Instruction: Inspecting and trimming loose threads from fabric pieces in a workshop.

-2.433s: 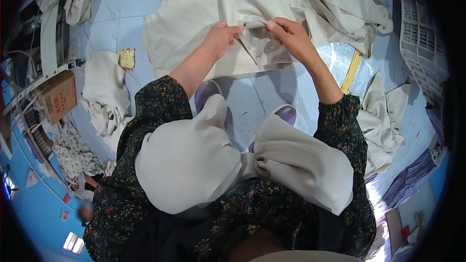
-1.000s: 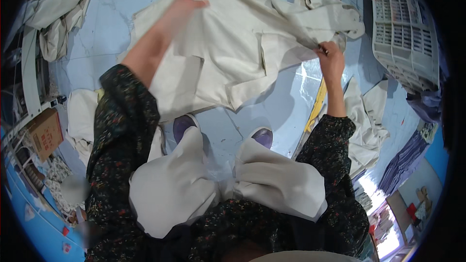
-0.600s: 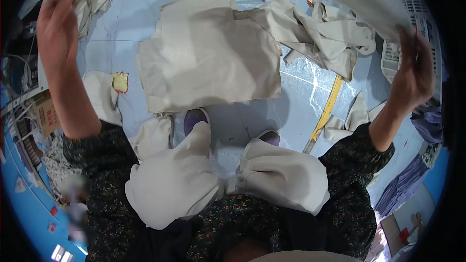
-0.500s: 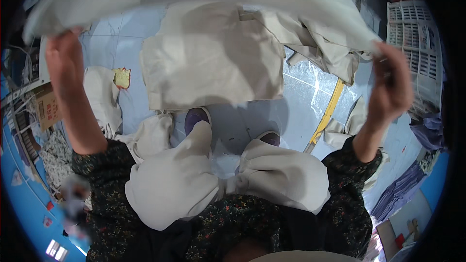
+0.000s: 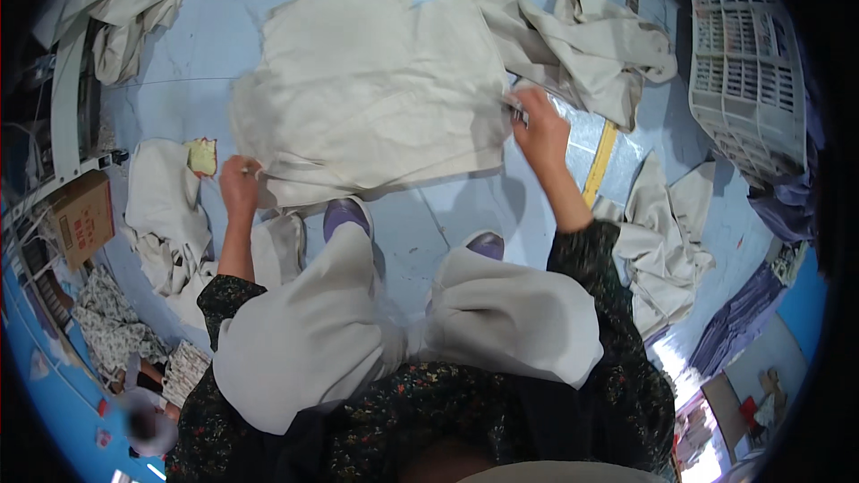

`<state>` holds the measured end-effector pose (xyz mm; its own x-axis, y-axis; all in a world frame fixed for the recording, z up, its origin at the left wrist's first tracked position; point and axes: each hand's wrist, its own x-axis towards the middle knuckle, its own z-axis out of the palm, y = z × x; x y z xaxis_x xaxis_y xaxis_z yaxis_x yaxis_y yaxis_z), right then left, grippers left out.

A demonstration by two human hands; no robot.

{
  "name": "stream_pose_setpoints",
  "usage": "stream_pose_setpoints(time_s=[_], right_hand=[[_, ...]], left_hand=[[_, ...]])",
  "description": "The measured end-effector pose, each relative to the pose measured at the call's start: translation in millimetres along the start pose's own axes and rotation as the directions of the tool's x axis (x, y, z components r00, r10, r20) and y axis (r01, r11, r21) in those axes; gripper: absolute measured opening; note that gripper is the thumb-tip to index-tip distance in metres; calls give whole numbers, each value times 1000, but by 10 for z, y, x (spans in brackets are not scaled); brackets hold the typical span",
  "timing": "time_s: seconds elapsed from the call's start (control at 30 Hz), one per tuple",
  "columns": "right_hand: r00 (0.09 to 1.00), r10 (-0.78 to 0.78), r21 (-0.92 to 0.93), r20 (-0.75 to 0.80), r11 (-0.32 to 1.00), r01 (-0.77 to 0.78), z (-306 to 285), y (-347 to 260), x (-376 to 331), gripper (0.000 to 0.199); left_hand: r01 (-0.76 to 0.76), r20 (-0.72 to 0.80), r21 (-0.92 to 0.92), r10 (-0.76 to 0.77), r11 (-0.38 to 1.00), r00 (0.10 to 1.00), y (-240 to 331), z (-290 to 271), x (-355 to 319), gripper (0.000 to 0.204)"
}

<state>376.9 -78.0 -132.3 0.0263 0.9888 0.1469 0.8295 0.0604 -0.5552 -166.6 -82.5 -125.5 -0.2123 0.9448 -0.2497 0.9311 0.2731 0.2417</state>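
A piece of cream cloth [image 5: 376,116] lies spread over a stack of the same fabric on the floor in front of my feet, its surface rippled. My left hand [image 5: 242,183] pinches its near left corner, fingers closed. At the right edge, somewhat farther away, my right hand [image 5: 541,121] is closed on the same cloth, with something small and dark at its fingers that I cannot make out. The far part of the stack shows uncovered beyond the top piece. Crumpled cream cloth [image 5: 595,49] touches the stack at the far right.
A white slatted plastic crate [image 5: 747,72] stands at the right. More loose cream cloths [image 5: 667,241] lie right, and others [image 5: 165,197] left. A cardboard box [image 5: 82,219] sits by a rack at the left. A yellow strip [image 5: 601,161] crosses the tiled floor. My purple shoes [image 5: 344,215] are near the stack.
Both hands have come down and inward from high and wide apart. The cream cloth they held up in the air now lies over the stack, still in both hands.
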Motion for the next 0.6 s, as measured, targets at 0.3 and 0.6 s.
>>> stream_pose_setpoints(time_s=[0.3, 0.6], right_hand=[[971, 98, -168, -219, 976, -137, -795, 307, 1258, 17], [929, -37, 715, -369, 627, 309, -3313, -605, 1344, 37]], left_hand=[[-481, -55, -348, 495, 805, 867, 1531, -393, 258, 24], [-168, 80, -925, 608, 340, 790, 3574, -94, 371, 73]])
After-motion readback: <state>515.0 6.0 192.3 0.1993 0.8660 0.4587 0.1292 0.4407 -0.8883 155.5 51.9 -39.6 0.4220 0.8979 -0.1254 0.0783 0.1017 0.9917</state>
